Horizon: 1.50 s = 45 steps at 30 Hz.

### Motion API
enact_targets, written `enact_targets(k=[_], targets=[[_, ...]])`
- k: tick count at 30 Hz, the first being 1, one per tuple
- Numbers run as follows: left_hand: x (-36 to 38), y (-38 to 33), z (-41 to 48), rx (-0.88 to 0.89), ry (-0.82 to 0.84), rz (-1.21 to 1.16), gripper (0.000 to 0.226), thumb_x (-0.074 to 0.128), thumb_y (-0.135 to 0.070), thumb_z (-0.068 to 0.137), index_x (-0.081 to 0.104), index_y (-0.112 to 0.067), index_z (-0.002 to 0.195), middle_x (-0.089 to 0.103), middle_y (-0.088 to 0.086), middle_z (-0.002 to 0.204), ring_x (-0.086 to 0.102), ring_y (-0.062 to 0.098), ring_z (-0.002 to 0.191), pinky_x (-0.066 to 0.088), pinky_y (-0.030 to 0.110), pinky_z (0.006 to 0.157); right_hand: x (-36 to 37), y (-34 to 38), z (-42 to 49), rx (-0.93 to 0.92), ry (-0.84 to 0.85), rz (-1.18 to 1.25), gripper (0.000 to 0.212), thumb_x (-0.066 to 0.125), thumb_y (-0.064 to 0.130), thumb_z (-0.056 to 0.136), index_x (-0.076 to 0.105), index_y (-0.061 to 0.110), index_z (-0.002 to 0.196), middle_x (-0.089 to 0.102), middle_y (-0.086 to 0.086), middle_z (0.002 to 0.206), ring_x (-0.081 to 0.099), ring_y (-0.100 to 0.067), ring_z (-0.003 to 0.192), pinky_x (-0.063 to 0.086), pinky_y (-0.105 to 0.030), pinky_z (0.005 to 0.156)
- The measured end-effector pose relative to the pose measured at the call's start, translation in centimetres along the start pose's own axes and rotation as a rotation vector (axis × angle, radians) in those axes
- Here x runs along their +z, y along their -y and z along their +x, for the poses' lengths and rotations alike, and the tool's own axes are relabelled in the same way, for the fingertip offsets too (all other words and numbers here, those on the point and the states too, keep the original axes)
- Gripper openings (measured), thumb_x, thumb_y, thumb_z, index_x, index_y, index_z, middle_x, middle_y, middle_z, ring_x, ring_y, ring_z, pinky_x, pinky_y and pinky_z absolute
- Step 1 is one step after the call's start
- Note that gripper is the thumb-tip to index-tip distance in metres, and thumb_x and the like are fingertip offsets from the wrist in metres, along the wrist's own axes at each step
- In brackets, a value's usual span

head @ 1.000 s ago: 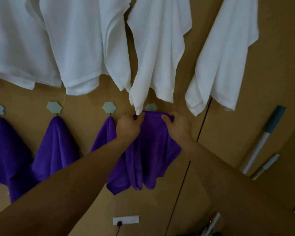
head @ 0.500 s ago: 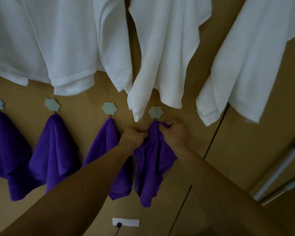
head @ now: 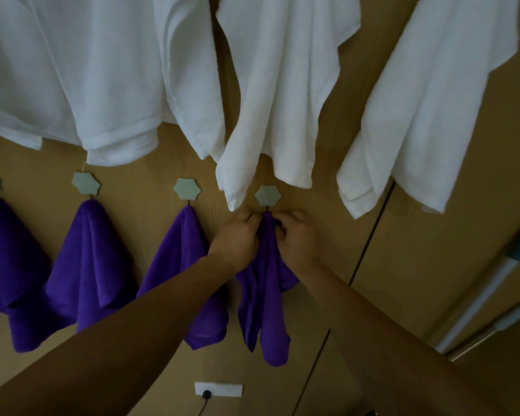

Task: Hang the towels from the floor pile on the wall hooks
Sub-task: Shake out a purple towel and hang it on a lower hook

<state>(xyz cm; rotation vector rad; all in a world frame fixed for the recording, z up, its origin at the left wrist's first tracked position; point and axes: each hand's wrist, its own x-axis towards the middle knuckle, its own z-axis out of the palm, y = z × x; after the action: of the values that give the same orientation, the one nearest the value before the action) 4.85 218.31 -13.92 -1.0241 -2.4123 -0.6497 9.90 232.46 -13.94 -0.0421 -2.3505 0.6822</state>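
Note:
A purple towel (head: 267, 301) hangs bunched below a pale hexagonal wall hook (head: 267, 195). My left hand (head: 237, 235) pinches its top edge from the left, and my right hand (head: 296, 235) pinches it from the right, both just under the hook. Three more purple towels hang to the left: one (head: 180, 265) under a hook (head: 187, 188), one (head: 87, 259) under a hook (head: 86, 183), and one (head: 6, 256) at the frame's left edge. The floor pile is out of view.
Several large white towels (head: 282, 94) hang in a row above, their lower corners reaching the hexagonal hooks. A white wall socket with a plug (head: 218, 389) sits low on the wooden wall. Two pale poles (head: 487, 298) lean at the right.
The purple towel went from spread wide between my hands to gathered into a narrow bunch at the hook. Both hands came closer together at its top.

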Motion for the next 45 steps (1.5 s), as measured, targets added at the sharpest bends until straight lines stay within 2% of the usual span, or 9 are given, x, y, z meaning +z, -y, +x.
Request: enact_targets(k=[7,12,23,26,29,35,38,42,45], targets=[[-0.5,0.4,0.4,-0.035,0.17,-0.35,0.003,0.053,-0.004,0.085,0.054,-0.001,0.086,0.055,0.004,0.068,0.048,0.011,0.058,0.041,0.03,0.059,-0.2,-0.2,-1.5,0.155,0.161,0.346,0.042,0.052,0.005,0.094,0.055,0.016,0.134,0.066,0.004,0.113,0.06,-0.007,0.101,0.047,-0.022,0.091],[-0.2,1.0,-0.2,-0.221,0.418,-0.556,0.046,0.065,-0.002,0.077,0.05,-0.012,0.12,0.062,-0.001,0.099,0.06,0.013,0.088,0.051,0.022,0.075,-0.3,0.1,-1.3,0.365,0.309,0.52,0.044,0.068,0.001,0.08,0.052,0.02,0.117,0.058,0.011,0.095,0.056,-0.007,0.09,0.044,-0.015,0.075],[2.2,0.5,-3.2,-0.668,0.293,-1.395,0.034,0.062,-0.023,0.063,0.068,-0.01,0.094,0.072,0.008,0.088,0.068,0.023,0.082,0.055,0.031,0.071,-1.5,-0.5,-3.0,0.483,0.43,0.636,0.064,0.07,0.004,0.082,0.04,0.02,0.137,0.059,0.003,0.12,0.06,-0.013,0.107,0.053,-0.029,0.091],[4.2,0.2,-5.1,-0.646,0.324,-1.245,0.029,0.061,-0.036,0.088,0.068,-0.017,0.109,0.073,0.004,0.104,0.069,0.018,0.095,0.055,0.03,0.083,-0.7,-1.1,-4.3,0.559,0.43,0.597,0.044,0.065,0.002,0.084,0.054,0.007,0.126,0.065,-0.012,0.118,0.062,-0.026,0.109,0.049,-0.041,0.099],[5.6,0.6,-7.6,-0.543,0.407,-1.008,0.033,0.064,-0.016,0.091,0.06,-0.004,0.121,0.069,0.004,0.104,0.066,0.013,0.09,0.054,0.023,0.081,0.1,-2.0,-5.3,0.54,0.418,0.554,0.035,0.066,-0.004,0.081,0.059,0.007,0.114,0.067,-0.011,0.111,0.064,-0.021,0.099,0.053,-0.027,0.087],[4.8,2.4,-6.6,-0.309,0.606,-0.232,0.04,0.057,-0.008,0.087,0.053,-0.001,0.126,0.061,0.016,0.123,0.058,0.029,0.112,0.045,0.024,0.088,0.1,-2.9,-4.7,0.464,0.469,0.379,0.069,0.078,-0.003,0.071,0.051,0.012,0.132,0.061,-0.001,0.123,0.057,-0.016,0.111,0.047,-0.032,0.097],[3.8,2.0,-4.9,-0.442,0.381,-0.367,0.054,0.067,-0.011,0.079,0.047,-0.001,0.128,0.057,0.018,0.122,0.058,0.03,0.109,0.05,0.036,0.089,-0.8,-3.3,-4.4,0.443,0.543,0.198,0.078,0.083,0.011,0.066,0.049,0.016,0.136,0.06,0.0,0.127,0.058,-0.017,0.113,0.05,-0.034,0.095],[2.2,0.4,-3.8,-0.439,-0.016,-0.543,0.054,0.061,-0.003,0.082,0.044,-0.005,0.134,0.053,0.011,0.127,0.053,0.022,0.113,0.04,0.022,0.086,-0.6,-1.8,-4.5,0.408,0.226,0.169,0.068,0.078,0.017,0.074,0.048,0.012,0.135,0.059,0.001,0.125,0.057,-0.016,0.111,0.048,-0.037,0.095],[2.2,0.0,-3.1,-0.379,0.053,-0.55,0.041,0.053,-0.001,0.087,0.049,0.0,0.128,0.061,0.012,0.113,0.056,0.019,0.1,0.034,0.013,0.074,-0.1,-0.4,-4.2,0.401,0.255,0.272,0.054,0.073,0.008,0.08,0.052,0.009,0.129,0.063,-0.006,0.121,0.061,-0.023,0.109,0.048,-0.039,0.095]])
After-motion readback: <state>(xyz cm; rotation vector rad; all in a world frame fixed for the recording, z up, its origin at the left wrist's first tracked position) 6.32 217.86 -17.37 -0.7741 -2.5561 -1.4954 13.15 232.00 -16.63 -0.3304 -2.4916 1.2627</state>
